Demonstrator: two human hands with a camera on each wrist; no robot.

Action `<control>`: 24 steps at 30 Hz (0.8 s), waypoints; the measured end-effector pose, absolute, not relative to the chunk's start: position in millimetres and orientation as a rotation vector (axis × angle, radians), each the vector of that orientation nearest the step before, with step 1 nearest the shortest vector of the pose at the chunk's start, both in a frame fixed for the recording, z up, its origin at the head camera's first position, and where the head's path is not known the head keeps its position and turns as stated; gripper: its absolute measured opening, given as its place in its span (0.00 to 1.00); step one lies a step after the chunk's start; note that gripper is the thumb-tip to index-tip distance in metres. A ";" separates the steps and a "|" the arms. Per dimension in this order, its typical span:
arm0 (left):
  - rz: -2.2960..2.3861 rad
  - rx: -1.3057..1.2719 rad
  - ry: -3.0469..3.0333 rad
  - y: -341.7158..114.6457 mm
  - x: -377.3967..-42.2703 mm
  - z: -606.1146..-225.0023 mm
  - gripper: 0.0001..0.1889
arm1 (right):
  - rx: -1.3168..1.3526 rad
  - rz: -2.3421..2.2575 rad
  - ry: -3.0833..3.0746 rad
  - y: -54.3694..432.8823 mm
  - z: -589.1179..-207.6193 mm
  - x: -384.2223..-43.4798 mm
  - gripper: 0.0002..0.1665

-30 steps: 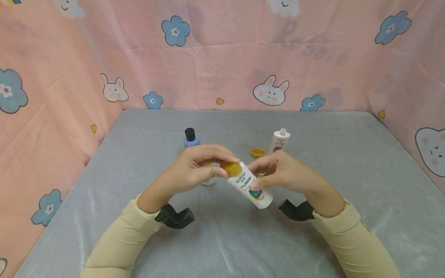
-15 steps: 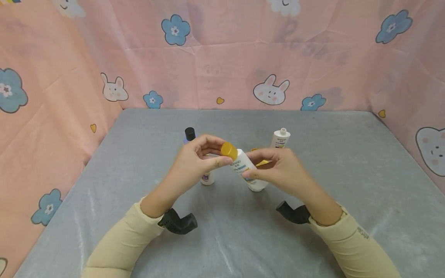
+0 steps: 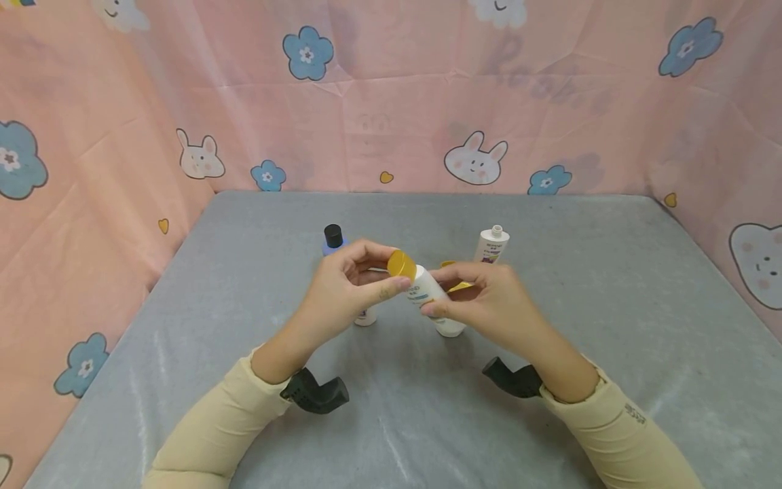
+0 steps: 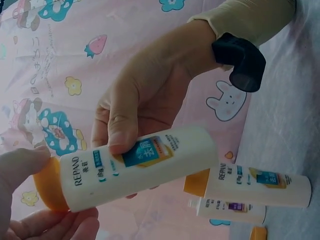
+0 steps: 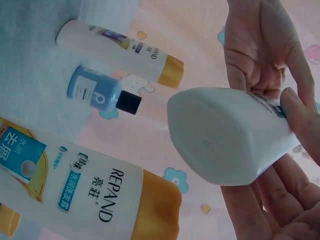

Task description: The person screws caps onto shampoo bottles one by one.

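Note:
A white shampoo bottle (image 4: 145, 167) with a gold cap (image 4: 50, 185) is held tilted above the table. My left hand (image 3: 342, 292) pinches the cap between thumb and fingers. Lower down, my right hand (image 3: 495, 299) grips the bottle's body, thumb across the label. The left wrist view shows the cap against the bottle's shoulder; whether it is loose I cannot tell. The right wrist view looks at the bottle's base. Just behind my right hand stands a similar shampoo bottle (image 4: 260, 185) with a gold cap, mostly hidden in the head view.
At the back right stands an uncapped white bottle (image 3: 491, 246); a loose gold cap (image 4: 258, 233) lies near it. Behind my left hand are a blue bottle (image 5: 102, 90) with a black cap and a white bottle (image 5: 117, 50) with a gold cap. Grey cloth covers the table (image 3: 391, 421).
Both hands have lifted the held shampoo bottle upward and away from the person since one second ago. The left hand's hold on the cap has turned slightly. The standing bottles have not moved.

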State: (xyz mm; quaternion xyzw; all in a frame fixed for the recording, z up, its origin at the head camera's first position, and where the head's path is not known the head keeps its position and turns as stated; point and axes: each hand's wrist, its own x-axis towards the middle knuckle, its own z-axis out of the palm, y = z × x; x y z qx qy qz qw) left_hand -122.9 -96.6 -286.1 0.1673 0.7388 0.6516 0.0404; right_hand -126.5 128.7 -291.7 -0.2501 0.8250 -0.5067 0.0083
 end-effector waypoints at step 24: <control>1.903 0.963 2.167 -107.6 -128.2 -288.5 0.20 | -0.804 -1.565 2.257 140.7 -285.3 -130.7 0.17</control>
